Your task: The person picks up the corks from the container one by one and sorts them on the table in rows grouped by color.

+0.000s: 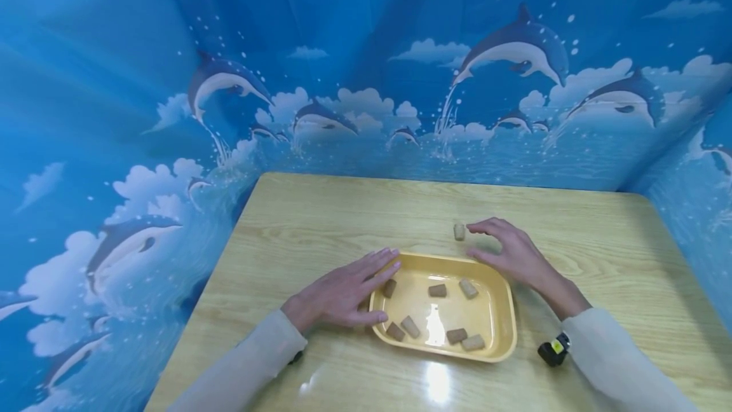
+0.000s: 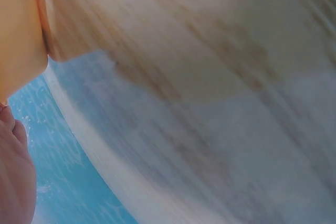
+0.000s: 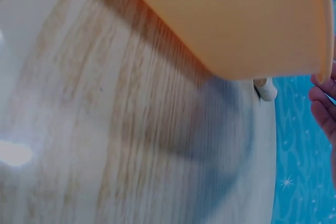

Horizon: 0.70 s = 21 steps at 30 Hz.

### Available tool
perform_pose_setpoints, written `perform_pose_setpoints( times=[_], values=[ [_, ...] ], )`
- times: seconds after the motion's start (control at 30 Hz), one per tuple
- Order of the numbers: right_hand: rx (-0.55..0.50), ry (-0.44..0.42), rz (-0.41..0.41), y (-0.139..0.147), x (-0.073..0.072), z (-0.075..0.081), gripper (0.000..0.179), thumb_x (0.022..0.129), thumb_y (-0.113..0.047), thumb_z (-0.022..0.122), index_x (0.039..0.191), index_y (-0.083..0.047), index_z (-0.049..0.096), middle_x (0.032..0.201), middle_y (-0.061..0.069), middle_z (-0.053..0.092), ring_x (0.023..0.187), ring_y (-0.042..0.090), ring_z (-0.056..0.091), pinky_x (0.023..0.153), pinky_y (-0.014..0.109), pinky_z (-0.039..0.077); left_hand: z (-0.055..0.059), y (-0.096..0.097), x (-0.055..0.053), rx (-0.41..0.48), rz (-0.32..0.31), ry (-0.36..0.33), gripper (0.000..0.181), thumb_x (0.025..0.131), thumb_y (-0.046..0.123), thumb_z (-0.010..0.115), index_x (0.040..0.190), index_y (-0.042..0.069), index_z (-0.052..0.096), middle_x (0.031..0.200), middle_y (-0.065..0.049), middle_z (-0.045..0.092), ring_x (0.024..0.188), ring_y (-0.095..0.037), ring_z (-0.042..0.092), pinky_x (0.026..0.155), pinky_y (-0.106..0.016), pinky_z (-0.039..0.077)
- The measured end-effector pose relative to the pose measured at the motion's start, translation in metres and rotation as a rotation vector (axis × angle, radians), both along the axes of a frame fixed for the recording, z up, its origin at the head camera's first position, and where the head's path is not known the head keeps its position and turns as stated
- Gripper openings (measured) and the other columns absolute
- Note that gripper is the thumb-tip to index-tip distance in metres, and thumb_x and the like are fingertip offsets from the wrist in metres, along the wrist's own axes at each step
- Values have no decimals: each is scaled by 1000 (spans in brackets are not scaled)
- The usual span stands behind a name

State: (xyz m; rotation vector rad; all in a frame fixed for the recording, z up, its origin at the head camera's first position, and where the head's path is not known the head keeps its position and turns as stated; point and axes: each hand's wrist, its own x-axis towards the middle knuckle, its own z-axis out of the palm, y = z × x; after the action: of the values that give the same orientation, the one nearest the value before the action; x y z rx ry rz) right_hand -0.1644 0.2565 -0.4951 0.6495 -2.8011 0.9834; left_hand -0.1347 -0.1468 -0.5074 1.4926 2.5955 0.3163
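A yellow tray (image 1: 503,316) stands on the table, holding several small cork-like cylinders, some brown (image 1: 437,290) and some paler tan (image 1: 468,288). Another tan cylinder (image 1: 459,231) stands on the tabletop just beyond the tray's far rim. My left hand (image 1: 345,291) lies across the tray's left rim with its fingers extended. My right hand (image 1: 509,250) is over the far right corner, thumb and fingers spread apart, fingertips close beside the lone cylinder. Nothing shows between them. In the right wrist view the lone cylinder (image 3: 268,89) peeks out past the tray wall (image 3: 252,24).
The light wood-grain table (image 1: 320,208) reaches back to a blue curtain (image 1: 366,68) printed with dolphins. A small black device (image 1: 553,351) is at the right sleeve. Bright glare lies on the tabletop in front of the tray.
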Motion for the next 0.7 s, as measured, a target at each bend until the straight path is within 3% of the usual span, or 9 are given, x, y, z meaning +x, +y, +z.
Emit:
perform_pose_setpoints(
  times=[0.43,0.7],
  values=[
    [-17,114,100,-20,17,7,47,88,-18,91,132,-8,76,127,6,77,118,34,73,99,62,63,0,0,0,-9,3,-17,97,107,79,32,177,19,0,186,-1,-6,172,-20,1,140,-41,18],
    [-13,102,159,-35,30,9,48,88,-21,92,133,-12,76,131,4,76,123,32,71,101,59,63,1,1,-1,-23,3,-12,97,108,77,36,177,18,2,186,-1,-5,172,-20,2,140,-41,21]
  ],
)
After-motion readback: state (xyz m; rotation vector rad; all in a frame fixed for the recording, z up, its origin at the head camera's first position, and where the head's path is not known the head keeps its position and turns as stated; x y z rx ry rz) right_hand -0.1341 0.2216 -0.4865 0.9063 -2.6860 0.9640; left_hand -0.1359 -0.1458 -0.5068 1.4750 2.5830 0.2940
